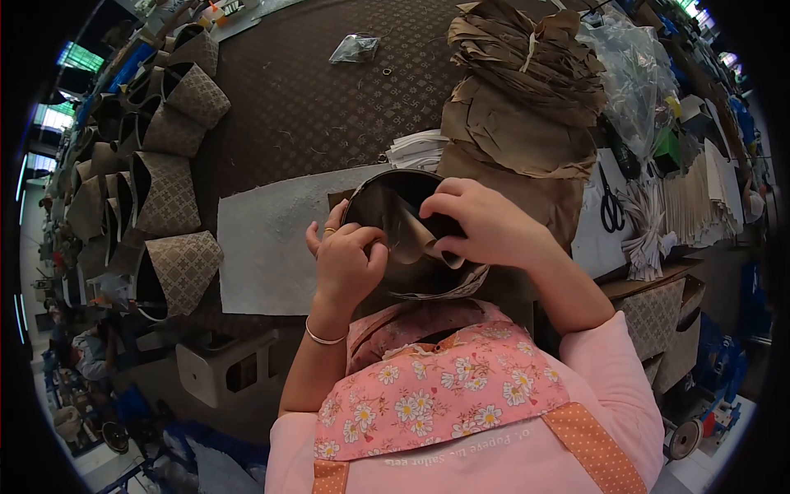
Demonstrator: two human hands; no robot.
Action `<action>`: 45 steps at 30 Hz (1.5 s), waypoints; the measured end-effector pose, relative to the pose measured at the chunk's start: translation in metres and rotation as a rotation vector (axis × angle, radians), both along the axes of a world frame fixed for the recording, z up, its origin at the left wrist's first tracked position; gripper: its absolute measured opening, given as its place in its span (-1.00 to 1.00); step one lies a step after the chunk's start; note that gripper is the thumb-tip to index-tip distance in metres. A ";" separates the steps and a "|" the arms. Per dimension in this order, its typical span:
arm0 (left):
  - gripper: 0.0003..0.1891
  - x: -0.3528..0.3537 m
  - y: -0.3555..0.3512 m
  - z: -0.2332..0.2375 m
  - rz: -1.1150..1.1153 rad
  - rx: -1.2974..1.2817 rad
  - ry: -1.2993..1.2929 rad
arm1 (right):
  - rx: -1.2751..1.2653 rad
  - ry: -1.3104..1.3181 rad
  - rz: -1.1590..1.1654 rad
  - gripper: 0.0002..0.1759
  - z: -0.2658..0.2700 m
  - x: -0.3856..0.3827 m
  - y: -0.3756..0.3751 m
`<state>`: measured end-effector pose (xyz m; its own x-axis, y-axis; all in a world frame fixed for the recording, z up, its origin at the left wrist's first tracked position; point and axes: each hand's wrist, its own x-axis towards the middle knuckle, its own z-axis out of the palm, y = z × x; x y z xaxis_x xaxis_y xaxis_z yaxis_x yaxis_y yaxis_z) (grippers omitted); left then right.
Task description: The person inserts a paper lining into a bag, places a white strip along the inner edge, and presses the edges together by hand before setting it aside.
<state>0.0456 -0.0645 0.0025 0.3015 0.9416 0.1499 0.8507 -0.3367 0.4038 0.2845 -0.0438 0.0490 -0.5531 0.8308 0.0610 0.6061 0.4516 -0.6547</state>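
A round, dark-lined piece (473, 284) with a patterned outer side stands open in front of my body. My left hand (350, 255) is at its left rim, fingers curled on the edge. Inside the opening, a curled brown sheet (399, 226) shows a rolled end. My right hand (485, 222) reaches over the right rim, with thumb and fingers bent around the sheet's rolled end. The palms hide part of the rim. Beneath lies a white board (271, 239).
Patterned curved pieces (169, 193) are stacked at the left. Crumpled brown paper (527, 123) lies at the upper right, beside black scissors (611, 202) and white strips (646, 222). A small plastic bag (355, 49) rests at the far side. A stool (206, 370) stands lower left.
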 end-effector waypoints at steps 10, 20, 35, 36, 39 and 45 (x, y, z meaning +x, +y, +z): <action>-0.90 -0.014 0.006 -0.012 -0.008 0.000 -0.426 | 0.015 0.300 -0.070 -0.71 -0.036 -0.040 0.023; -0.86 -0.009 0.009 -0.012 -0.014 0.035 -0.657 | 0.357 0.257 -0.104 -0.66 -0.020 -0.047 0.003; -0.92 -0.018 0.017 -0.001 0.034 0.204 -0.309 | 0.042 0.070 -0.095 -0.83 -0.047 -0.062 0.042; -0.92 -0.018 0.021 0.002 0.032 0.204 -0.309 | 0.064 0.098 -0.120 -0.83 -0.046 -0.064 0.044; -0.93 -0.016 0.033 0.008 0.055 0.121 -0.295 | 0.135 0.095 -0.169 -0.85 -0.045 -0.067 0.050; -0.89 -0.014 0.049 0.001 -0.035 0.245 -0.412 | 0.145 0.145 -0.192 -0.90 -0.045 -0.074 0.052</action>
